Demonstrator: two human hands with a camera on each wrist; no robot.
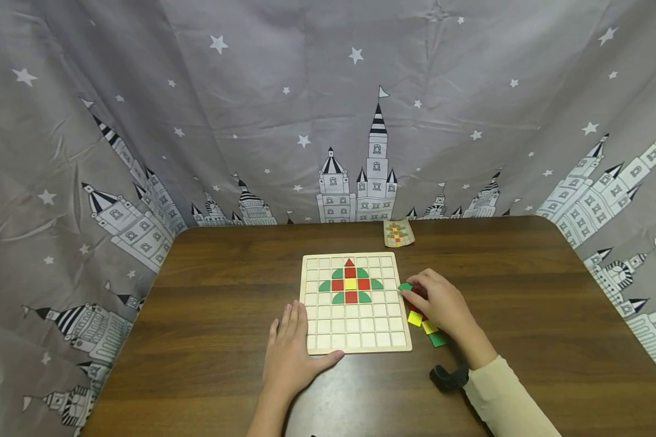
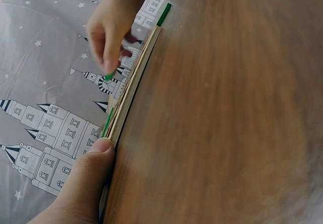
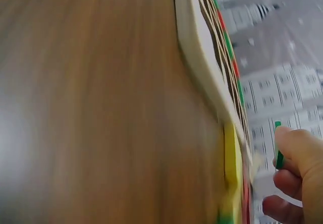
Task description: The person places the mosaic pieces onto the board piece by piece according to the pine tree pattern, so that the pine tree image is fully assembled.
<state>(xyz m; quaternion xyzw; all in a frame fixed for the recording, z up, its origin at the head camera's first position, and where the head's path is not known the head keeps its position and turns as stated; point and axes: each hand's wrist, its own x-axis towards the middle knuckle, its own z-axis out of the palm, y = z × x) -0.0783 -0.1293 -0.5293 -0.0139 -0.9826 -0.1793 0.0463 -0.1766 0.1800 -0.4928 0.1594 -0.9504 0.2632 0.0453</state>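
A square wooden grid board lies on the table with red, green and yellow tiles set in its upper cells. My left hand rests at the board's lower left corner, fingers straight along the left side and thumb at the near edge. Just off the board's right edge, my right hand pinches a small green tile between thumb and fingertips. Under and beside that hand lie loose tiles: yellow ones, a green one and red, partly hidden by the fingers.
A small paper card with a coloured tile pattern lies at the table's back edge, behind the board. A black strap device sits at my right wrist. The brown table meets a grey curtain printed with castles.
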